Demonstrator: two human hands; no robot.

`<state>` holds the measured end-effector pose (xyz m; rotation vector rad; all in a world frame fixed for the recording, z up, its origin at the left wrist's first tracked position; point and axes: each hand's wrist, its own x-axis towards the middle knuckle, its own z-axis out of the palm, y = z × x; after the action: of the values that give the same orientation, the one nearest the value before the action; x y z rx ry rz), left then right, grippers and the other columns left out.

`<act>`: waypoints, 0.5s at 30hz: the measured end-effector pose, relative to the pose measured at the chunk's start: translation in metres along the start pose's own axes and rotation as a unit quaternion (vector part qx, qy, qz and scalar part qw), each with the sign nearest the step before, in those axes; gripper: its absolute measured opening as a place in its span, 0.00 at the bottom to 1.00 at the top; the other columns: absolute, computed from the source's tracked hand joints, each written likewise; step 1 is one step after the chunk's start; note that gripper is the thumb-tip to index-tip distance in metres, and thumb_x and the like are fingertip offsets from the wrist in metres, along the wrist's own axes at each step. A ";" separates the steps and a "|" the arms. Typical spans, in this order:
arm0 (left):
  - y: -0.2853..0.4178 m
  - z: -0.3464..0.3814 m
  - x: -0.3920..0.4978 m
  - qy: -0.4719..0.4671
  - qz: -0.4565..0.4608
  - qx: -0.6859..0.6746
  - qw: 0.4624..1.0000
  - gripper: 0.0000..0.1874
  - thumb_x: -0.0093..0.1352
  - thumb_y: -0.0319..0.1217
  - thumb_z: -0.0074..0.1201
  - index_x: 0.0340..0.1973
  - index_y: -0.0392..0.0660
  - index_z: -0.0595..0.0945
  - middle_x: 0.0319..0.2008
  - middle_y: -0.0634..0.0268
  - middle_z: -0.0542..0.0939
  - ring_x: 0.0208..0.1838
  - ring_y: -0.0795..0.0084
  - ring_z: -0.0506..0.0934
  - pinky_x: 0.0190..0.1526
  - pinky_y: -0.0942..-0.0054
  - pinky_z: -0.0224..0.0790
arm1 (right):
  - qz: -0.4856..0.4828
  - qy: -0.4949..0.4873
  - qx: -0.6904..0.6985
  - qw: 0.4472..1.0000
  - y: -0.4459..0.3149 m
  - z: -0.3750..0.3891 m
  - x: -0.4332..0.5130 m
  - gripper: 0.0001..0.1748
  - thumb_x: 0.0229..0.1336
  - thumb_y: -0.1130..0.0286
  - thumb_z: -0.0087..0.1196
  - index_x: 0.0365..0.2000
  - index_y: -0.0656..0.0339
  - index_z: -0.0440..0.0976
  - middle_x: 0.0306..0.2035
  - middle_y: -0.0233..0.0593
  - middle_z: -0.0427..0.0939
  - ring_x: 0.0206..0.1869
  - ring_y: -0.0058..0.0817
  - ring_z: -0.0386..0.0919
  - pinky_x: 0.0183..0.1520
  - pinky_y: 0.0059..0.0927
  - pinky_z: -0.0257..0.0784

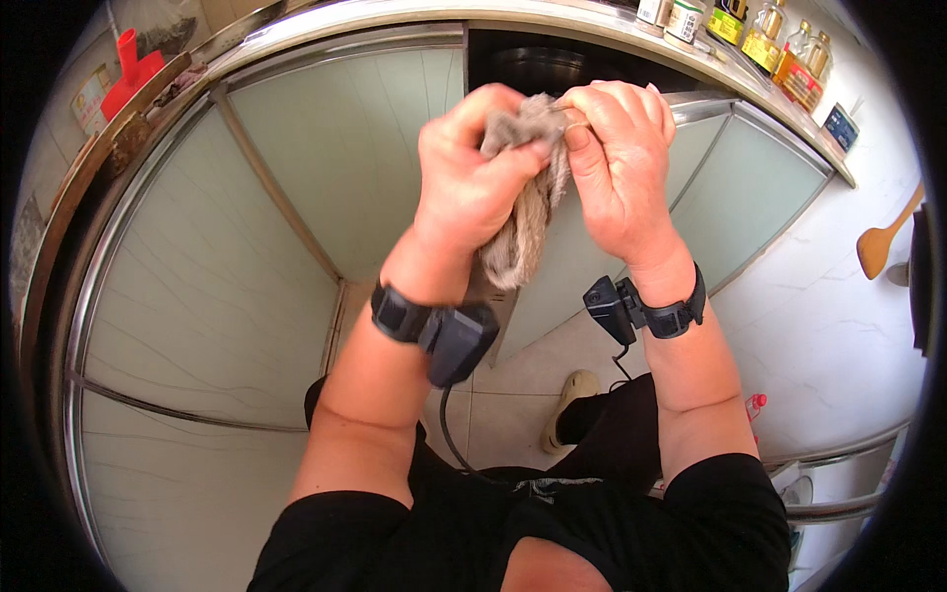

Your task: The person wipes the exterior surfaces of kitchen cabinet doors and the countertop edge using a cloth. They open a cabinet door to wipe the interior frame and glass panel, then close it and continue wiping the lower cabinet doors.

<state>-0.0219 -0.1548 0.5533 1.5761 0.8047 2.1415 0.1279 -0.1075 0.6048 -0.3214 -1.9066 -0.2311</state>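
My left hand (473, 170) grips a bunched greyish-brown cloth (521, 237), whose folded lower part hangs below the fingers. Close beside it, my right hand (625, 170) is curled with thumb and fingers pinched together on a thin item (575, 122) at the cloth's edge. Most of that item is hidden by the fingers and cloth, so I cannot tell what it is. Both hands are raised before an open cabinet compartment (510, 44). Beneath them is an open cabinet door (551, 296) with a pale panel.
Frosted-panel cabinet doors (348, 133) curve around the left and front. Several bottles (766, 41) and jars stand on the countertop (577, 16). A red plastic item (137, 78) sits at far left. A wooden spatula (877, 248) hangs on the right wall.
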 end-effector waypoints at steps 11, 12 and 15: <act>-0.018 -0.012 -0.058 -0.025 -0.056 0.055 0.997 0.07 0.54 0.20 0.56 0.28 0.38 0.76 0.25 0.71 0.75 0.31 0.81 0.71 0.35 0.78 0.67 | -0.008 0.005 -0.007 1.000 -0.001 0.003 0.000 0.15 0.62 0.55 0.49 0.33 0.55 0.76 0.33 0.32 0.74 0.42 0.38 0.68 0.60 0.50 0.51; -0.011 -0.007 -0.037 -0.017 -0.019 0.041 0.999 0.07 0.54 0.20 0.56 0.29 0.38 0.76 0.25 0.71 0.76 0.30 0.81 0.71 0.34 0.78 0.67 | -0.008 0.005 -0.009 1.000 0.000 0.003 0.001 0.15 0.62 0.55 0.49 0.33 0.55 0.76 0.33 0.32 0.74 0.42 0.38 0.68 0.60 0.49 0.51; -0.004 0.002 0.006 -0.038 0.021 -0.079 0.996 0.07 0.56 0.19 0.57 0.30 0.37 0.78 0.27 0.70 0.77 0.30 0.82 0.72 0.32 0.79 0.68 | -0.019 0.007 -0.013 1.000 0.002 0.005 0.002 0.14 0.62 0.55 0.49 0.32 0.55 0.76 0.32 0.32 0.74 0.42 0.38 0.68 0.59 0.48 0.52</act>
<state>-0.0223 -0.1483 0.5554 1.5943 0.5695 2.1037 0.1237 -0.1039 0.6050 -0.3002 -1.8994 -0.2826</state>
